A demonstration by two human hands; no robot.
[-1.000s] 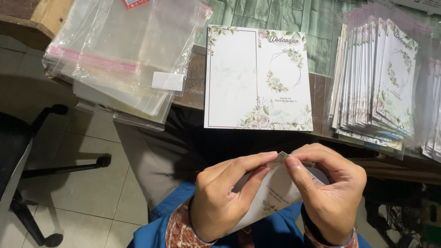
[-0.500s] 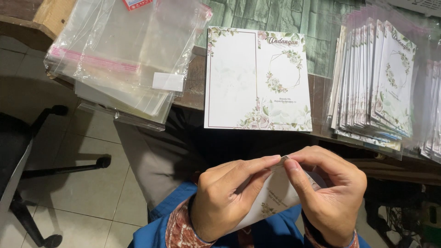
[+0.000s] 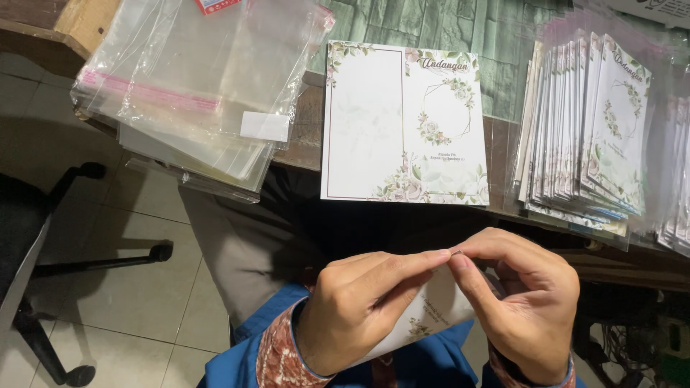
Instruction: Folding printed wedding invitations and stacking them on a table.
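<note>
My left hand (image 3: pixel 359 305) and my right hand (image 3: pixel 528 302) meet over my lap, fingertips pinched together at the top edge of a white floral card (image 3: pixel 431 312) that they hold between them. Most of the card is hidden behind my fingers. Above my hands, an unfolded white card with a flower border (image 3: pixel 404 123) lies flat on the wooden table edge (image 3: pixel 302 136).
A stack of clear plastic sleeves (image 3: pixel 194 86) with pink strips lies at the table's left end. A row of sleeved floral cards (image 3: pixel 596 136) stands at the right. A black office chair base (image 3: pixel 65 266) sits on the tiled floor at left.
My fingertips have drawn closer together at the card's top edge, and the card shows less between my hands. Nothing on the table has moved.
</note>
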